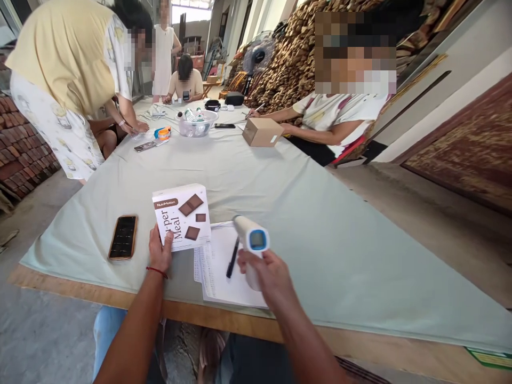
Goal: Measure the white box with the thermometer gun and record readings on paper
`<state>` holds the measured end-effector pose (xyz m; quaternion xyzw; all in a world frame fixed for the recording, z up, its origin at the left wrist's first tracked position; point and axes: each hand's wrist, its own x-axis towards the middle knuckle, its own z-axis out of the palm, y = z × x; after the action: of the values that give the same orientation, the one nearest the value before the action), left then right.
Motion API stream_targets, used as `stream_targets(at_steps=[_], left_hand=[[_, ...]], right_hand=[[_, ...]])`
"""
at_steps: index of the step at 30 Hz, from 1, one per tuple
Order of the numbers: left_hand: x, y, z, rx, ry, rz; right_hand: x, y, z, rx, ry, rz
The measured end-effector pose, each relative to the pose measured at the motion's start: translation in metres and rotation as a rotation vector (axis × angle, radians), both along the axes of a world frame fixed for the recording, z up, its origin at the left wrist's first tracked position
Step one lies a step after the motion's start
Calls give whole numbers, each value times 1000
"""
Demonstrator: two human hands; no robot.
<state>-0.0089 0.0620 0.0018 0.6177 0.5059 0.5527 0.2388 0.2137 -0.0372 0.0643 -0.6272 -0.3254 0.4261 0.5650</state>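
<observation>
In the head view, the left hand [161, 249] grips a white box [191, 230] with brown printing near the centre of the frame, its thumb on the lower left of the printed face. Whether the box's bottom edge rests on the table [192, 313] or hangs just above it, I cannot tell. To its right, below centre, the right hand [272, 274] is closed around the handle of a white thermometer gun [244, 229], whose blue-rimmed screen faces the wearer. The gun is somewhat blurred, so the index finger's place at the trigger is uncertain.

Under and beside the gun lie white papers [219, 261] with a black pen [232, 259] on them; a phone [123, 237] sits at lower left, apart from the box.

To handle these well, the left hand would best hold the box by its edge, thumb light so the card does not dent, and its face unhidden. The right wrist should stay steady, screen toward the wearer, with the handle clear of the pen so it does not roll.
</observation>
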Motion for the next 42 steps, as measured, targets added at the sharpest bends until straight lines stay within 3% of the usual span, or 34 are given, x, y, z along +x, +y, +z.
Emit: stream_targets(at_steps=[4,9,16,30,42], left_hand=[[-1,1,2,-15,6,-44],[1,3,0,-29,6,-31],[3,6,-5,-86,-48,-4],[5,8,-14,-92,-108,27],[5,6,-6,-102,-100,-3]], right_hand=[[-50,16,13,104,231,228],[-76,38,13,188,242,270],[-81,55,10,149,158,211],[-82,54,14,119,57,192],[-82,54,17,92,63,183]])
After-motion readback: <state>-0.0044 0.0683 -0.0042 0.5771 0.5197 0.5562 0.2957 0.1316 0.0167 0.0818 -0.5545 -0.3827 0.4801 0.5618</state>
